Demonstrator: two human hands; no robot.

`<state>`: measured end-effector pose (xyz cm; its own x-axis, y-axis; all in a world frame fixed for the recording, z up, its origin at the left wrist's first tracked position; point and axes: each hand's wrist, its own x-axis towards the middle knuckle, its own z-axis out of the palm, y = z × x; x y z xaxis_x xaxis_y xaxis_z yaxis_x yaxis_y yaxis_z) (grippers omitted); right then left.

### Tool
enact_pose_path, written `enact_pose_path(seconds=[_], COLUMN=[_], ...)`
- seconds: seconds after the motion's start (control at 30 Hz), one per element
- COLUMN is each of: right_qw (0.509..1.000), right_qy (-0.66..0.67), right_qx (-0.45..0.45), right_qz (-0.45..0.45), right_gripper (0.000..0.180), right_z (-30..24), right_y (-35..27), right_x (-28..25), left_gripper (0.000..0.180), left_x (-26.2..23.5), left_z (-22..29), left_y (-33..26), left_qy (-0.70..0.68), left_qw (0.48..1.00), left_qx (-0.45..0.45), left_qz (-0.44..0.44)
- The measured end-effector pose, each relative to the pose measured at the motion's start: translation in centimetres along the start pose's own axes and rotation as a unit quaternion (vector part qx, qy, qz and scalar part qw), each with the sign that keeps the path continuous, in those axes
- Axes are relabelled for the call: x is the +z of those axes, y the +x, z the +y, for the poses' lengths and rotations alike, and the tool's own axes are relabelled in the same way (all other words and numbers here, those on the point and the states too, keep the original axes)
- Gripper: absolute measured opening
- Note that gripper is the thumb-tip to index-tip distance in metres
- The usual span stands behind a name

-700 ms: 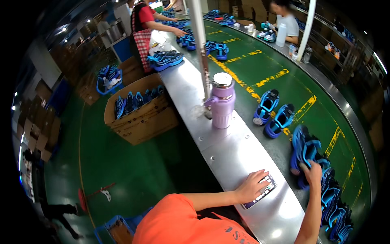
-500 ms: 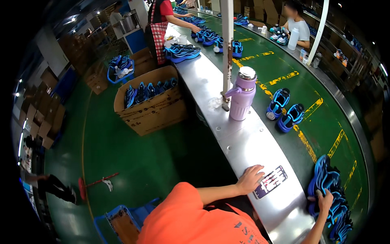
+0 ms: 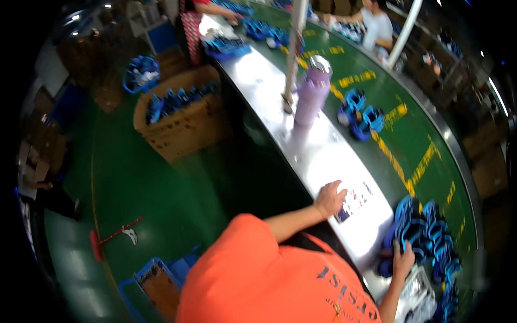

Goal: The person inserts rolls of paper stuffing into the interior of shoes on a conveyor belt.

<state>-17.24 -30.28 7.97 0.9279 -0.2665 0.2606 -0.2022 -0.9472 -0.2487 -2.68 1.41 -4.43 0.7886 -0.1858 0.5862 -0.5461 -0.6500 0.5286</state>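
Note:
My left hand [image 3: 329, 200] rests on the metal bench [image 3: 318, 153], fingers apart and slightly bent, at the near edge of a smartphone [image 3: 360, 200] lying with its screen lit. It does not grip the phone. To the right, my right hand [image 3: 403, 260] is closed on the near side of a blue and black sports shoe [image 3: 405, 223]. More such shoes [image 3: 437, 237] stand packed close beside it on the green belt. Motion blur softens the fingers of both hands.
A lilac bottle [image 3: 312, 94] and a metal post [image 3: 294, 54] stand on the bench. Two shoes [image 3: 362, 116] sit farther up the belt. Left of the bench are a carton of shoes [image 3: 183, 132] and a blue crate [image 3: 156, 282]. A clear plastic tray [image 3: 419, 288] lies beside my right forearm. Other people work farther off.
The view has shifted, so the bench and belt sit higher and farther left. The plastic tray by my right forearm has come into sight. Both hands keep their places at the phone and shoes.

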Motion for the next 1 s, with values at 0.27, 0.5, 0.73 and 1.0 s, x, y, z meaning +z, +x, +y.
enact_pose_path(seconds=[0.27, 0.5, 0.73, 1.0], right_qw=[0.998, 0.994, 0.996, 0.988], right_qy=[-0.056, -0.076, 0.020, -0.001], right_qx=[0.011, 0.058, 0.075, 0.144], right_qz=[-0.016, -0.060, -0.054, -0.047], right_gripper=[0.057, 0.061, 0.043, 0.053], right_z=[1.0, 0.1, -0.1, -1.2], right_y=[0.6, 0.0, -0.7, 0.7], right_x=[0.6, -0.3, -0.2, -0.6], left_gripper=[0.024, 0.036, 0.012, 0.035], left_x=[-1.8, -2.2, -2.2, -0.6], left_z=[1.2, 1.5, 1.6, 0.2], left_y=[0.4, -0.9, 0.0, 0.7], left_qy=[-0.024, -0.072, -0.053, -0.023], left_qw=[0.998, 0.994, 0.997, 0.999], left_qx=[-0.053, -0.076, -0.038, -0.012], left_qz=[0.004, 0.006, 0.039, -0.043])
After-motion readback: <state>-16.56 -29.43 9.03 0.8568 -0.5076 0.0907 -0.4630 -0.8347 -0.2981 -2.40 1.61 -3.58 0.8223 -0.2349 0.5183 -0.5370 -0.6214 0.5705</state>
